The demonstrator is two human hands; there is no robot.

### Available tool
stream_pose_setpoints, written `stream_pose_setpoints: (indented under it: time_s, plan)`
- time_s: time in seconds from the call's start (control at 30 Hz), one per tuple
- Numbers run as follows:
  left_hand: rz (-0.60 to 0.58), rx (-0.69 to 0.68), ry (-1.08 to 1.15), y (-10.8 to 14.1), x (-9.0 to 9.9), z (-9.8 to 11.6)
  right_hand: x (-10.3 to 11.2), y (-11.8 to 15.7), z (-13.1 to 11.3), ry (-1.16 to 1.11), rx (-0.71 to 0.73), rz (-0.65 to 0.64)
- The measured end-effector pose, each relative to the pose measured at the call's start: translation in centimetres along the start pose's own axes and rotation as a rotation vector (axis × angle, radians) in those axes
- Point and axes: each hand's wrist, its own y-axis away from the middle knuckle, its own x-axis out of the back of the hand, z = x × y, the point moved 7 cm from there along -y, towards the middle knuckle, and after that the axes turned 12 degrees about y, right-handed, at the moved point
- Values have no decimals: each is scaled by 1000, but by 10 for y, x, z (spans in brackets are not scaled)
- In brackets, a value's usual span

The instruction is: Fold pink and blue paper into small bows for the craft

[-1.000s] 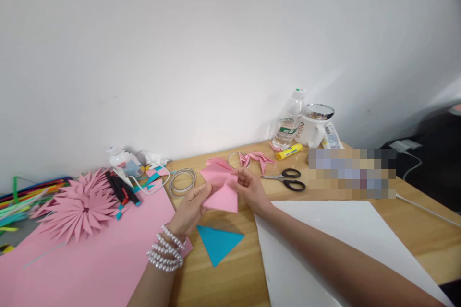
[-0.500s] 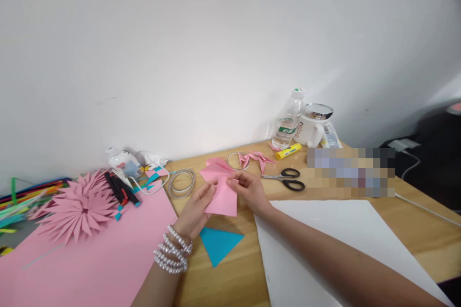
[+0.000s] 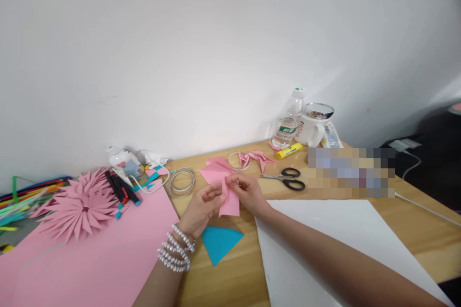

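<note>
Pinching the paper (image 3: 229, 204) with both hands

Nearest on my feed, a pink sheet (image 3: 108, 268) lies at lower left and a white board (image 3: 342, 216) at lower right, the right forearm (image 3: 317, 244) across it. Between them a piece of blue card (image 3: 220, 245) rests on the table (image 3: 248, 276).

Just past the blue card is my concern: the paper, between the left hand (image 3: 201, 206) and the right hand (image 3: 250, 194), a fold standing along its left side. The left thumb and fingers are drawn together on that side; the right thumb and forefinger nip it near the top. How hard either pinch presses, I cannot tell.

To fold well, I would match the edges first, anchor the top with the right fingertips, then run the left thumb down the crease in one firm stroke. A light touch elsewhere should spare it stray creases.

Beyond, I see scissors (image 3: 281, 178) to the right, then a bottle (image 3: 287, 129) and a mug (image 3: 309, 130) near the wall (image 3: 216, 57).
</note>
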Motion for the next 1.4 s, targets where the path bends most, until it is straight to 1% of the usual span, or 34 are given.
stream_pose_setpoints:
  time_s: [0.1, 0.2, 0.33, 0.43, 0.53, 0.67, 0.73, 0.9, 0.97, 1.07, 1.17, 1.27, 1.4]
  plan:
    - [30, -67, -116, -2, 2, 2, -3, 0, 2, -98, -67, -48]
    - [115, -161, -228, -2, 9, 9, -7, 1, 7, -235, -173, -100]
    - [192, -261, -354, -1, 11, 16, -6, 1, 5, -237, -178, -106]
    - [239, -307, -417, 0, 13, 19, -9, 2, 5, -262, -168, -140]
    - [244, -301, -406, 0, 14, 19, -12, 3, 7, -312, -164, -156]
    - [177, -250, -370, -2, 11, 16, -13, 2, 9, -424, -153, -128]
    - [174, -250, -363, -1, 11, 15, -13, 2, 8, -450, -159, -128]
    - [194, -261, -283, -1, 14, 13, -12, 2, 12, -380, -233, -123]
    - [173, -256, -269, -2, 13, 12, -12, 2, 12, -369, -252, -112]
    - [139, -284, -292, -2, 10, 15, -12, 2, 9, -375, -239, -115]
    - [162, -314, -325, -1, 12, 17, -12, 3, 6, -363, -219, -121]
    - [199, -283, -280, -1, 17, 14, -13, 3, 5, -356, -209, -140]
    - [219, -258, -221, -1, 17, 12, -12, 3, 7, -353, -219, -145]
